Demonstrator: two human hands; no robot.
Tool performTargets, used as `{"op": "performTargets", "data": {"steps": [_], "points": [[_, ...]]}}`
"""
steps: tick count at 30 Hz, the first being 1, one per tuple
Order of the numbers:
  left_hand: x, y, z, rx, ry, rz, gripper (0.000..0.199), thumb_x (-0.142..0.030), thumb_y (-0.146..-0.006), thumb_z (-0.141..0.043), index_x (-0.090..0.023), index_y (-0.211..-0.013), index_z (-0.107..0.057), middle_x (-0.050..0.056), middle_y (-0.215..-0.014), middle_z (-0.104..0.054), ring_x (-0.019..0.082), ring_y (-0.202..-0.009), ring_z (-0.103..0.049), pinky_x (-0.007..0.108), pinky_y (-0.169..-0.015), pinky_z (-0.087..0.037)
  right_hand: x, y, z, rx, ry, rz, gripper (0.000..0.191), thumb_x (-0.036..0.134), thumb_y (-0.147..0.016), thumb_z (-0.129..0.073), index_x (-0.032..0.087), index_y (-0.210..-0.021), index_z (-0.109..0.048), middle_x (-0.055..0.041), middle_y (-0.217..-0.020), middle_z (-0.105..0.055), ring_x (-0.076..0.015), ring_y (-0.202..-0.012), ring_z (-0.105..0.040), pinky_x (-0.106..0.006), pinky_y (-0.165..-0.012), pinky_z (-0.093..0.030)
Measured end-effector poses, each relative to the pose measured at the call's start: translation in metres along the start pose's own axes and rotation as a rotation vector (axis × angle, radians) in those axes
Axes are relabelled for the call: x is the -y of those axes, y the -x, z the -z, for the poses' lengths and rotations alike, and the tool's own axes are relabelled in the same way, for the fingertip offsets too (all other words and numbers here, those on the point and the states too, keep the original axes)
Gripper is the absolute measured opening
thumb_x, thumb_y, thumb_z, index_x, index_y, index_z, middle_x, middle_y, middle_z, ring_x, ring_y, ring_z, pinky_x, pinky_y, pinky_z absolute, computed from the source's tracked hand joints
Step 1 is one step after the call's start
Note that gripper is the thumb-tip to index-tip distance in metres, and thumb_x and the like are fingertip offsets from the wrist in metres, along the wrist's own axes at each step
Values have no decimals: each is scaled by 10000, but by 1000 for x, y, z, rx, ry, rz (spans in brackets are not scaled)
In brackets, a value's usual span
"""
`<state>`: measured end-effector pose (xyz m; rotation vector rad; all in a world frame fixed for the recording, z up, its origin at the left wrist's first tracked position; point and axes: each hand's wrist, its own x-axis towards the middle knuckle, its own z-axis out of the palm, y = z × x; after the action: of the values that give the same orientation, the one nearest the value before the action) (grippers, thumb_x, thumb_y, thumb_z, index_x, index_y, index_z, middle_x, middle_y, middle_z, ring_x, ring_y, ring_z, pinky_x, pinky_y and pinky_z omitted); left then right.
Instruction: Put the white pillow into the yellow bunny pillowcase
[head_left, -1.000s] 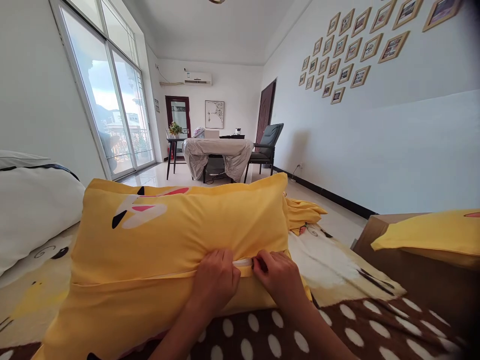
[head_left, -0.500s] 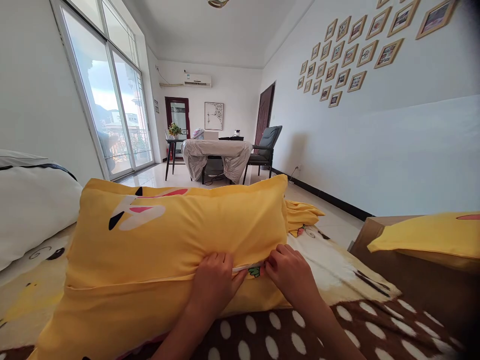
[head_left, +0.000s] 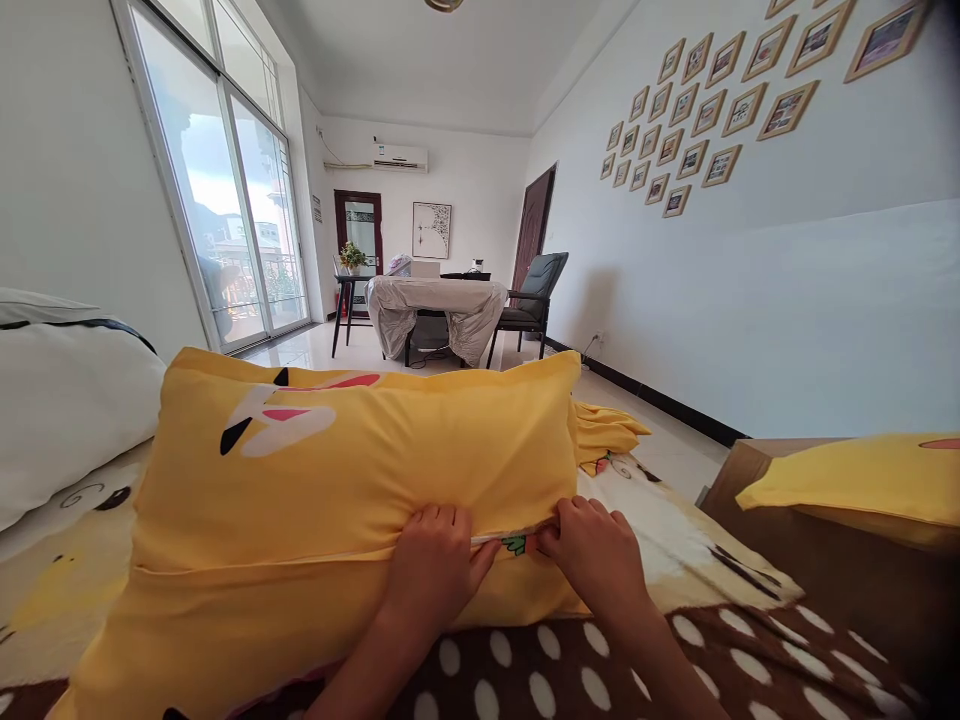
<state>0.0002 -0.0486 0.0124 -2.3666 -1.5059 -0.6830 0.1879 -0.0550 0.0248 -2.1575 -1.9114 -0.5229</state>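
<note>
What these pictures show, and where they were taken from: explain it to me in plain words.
There is no machine here. You see a person's own bare hands, the left hand and the right hand. Every picture comes from one camera worn on that person's head, looking forward and down. Each hand's grip pinches the cloth of a yellow pillow along a seam on the side facing the camera. The pillow rests on a patterned blanket, brown with white spots in front. A white, cushion-like thing sits to the left. Further off are a covered table and a chair.
</note>
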Motion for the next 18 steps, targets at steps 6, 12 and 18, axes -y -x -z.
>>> {"op": "performTargets", "data": {"steps": [6, 12, 18], "points": [[-1, -1, 5, 3, 23, 0, 326, -471, -871, -458, -180, -782, -574, 72, -752, -622, 249, -737, -588, 354, -649, -421, -5, 5, 5, -44, 27, 38, 164, 173, -777, -463, 177, -660, -578, -86, -731, -662, -232, -767, -607, -353, -685, -320], [1, 0, 4, -8, 6, -2, 314, -442, -889, -433, -183, -772, -567, 71, -744, -619, 245, -722, -583, 349, -636, -411, -8, 5, 11, -75, -81, 68, 179, 167, -798, -488, 175, -645, -581, -72, -675, -651, -220, -690, -603, -340, -664, -365], [8, -1, 5, -13, 13, 1, 317, -435, -896, -425, -179, -764, -558, 70, -736, -619, 232, -721, -587, 328, -633, -399, -28, 5, 23, 34, -605, 354, 203, 337, -872, -500, 225, -967, -640, -45, -865, -667, -175, -751, -601, -278, -674, -448]]}}
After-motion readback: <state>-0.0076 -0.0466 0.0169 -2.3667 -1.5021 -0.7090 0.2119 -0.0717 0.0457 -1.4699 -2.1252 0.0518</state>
